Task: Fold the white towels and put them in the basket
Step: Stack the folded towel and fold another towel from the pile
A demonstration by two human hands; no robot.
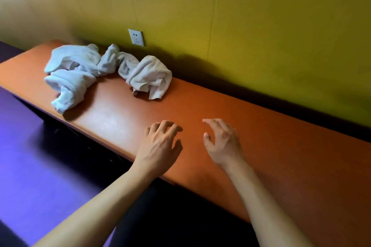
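Crumpled white towels lie in a heap on the far left part of the orange table [200, 110]: a larger bluish-white towel [72, 74] at the left and a greyer white towel [146, 74] to its right, touching in the middle. My left hand [160, 144] hovers over the table's near edge, fingers curled and apart, holding nothing. My right hand [222, 142] is beside it, also empty with fingers spread. Both hands are well short of the towels. No basket is in view.
A yellow-green wall [261, 26] runs right behind the table, with a white power socket [136, 37] just above the towels. Purple floor [30, 166] lies to the left, below the table's near edge.
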